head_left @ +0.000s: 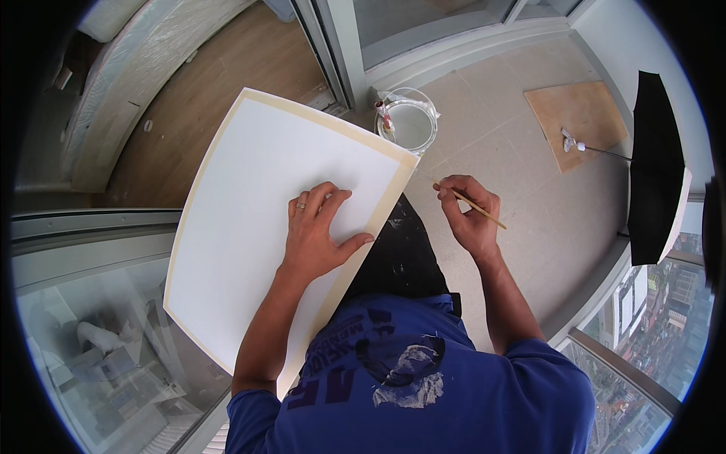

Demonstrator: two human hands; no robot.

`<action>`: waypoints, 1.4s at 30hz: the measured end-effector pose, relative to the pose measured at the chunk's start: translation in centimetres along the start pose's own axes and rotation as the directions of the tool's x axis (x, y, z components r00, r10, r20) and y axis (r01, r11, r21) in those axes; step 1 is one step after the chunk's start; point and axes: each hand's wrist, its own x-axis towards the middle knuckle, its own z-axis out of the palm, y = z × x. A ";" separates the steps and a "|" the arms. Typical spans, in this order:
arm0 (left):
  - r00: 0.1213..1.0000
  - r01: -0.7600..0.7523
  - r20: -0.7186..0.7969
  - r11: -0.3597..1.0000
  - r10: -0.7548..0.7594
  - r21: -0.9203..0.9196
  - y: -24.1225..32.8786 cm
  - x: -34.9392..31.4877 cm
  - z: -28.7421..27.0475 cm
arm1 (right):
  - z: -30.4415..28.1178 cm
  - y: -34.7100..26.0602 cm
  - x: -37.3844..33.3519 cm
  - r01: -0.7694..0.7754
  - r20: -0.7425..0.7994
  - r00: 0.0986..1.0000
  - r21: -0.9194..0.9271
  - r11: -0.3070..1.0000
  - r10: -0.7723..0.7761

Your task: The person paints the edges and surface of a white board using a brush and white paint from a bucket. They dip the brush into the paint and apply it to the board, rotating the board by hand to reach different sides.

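On the person's lap lies a white canvas [257, 219]; the left hand [318, 231] presses flat on it, fingers spread. Just past its right edge, the right hand [469, 216] pinches a thin brush [463, 198]. A paint bucket [412, 121] stands on the tiled floor [529, 197] beyond.

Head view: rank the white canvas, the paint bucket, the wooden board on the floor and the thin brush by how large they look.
1. Canvas, by far the largest, though it is nearest the camera.
2. Wooden board.
3. Paint bucket; close to the board in apparent size, so this order is unsure.
4. Brush in the right hand, smallest.
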 end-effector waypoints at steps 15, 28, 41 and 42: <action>1.000 -0.014 -0.025 1.000 0.014 -0.013 -0.1 0.0 0.1 | -0.1 0.3 -0.3 -0.044 0.045 0.998 0.066 0.997 0.041; 1.000 -0.015 -0.018 1.000 0.015 0.005 -0.1 -0.1 0.0 | -0.2 0.0 0.0 -0.072 0.030 0.997 0.088 0.993 0.070; 1.000 -0.006 -0.005 1.000 0.006 0.003 -0.1 -0.1 0.1 | 0.1 1.6 1.1 -0.038 -0.056 0.998 0.054 0.998 0.041; 1.000 -0.004 -0.003 1.000 0.004 0.003 -0.1 -0.2 0.1 | 0.1 1.5 1.2 -0.040 -0.063 0.997 0.053 0.998 0.043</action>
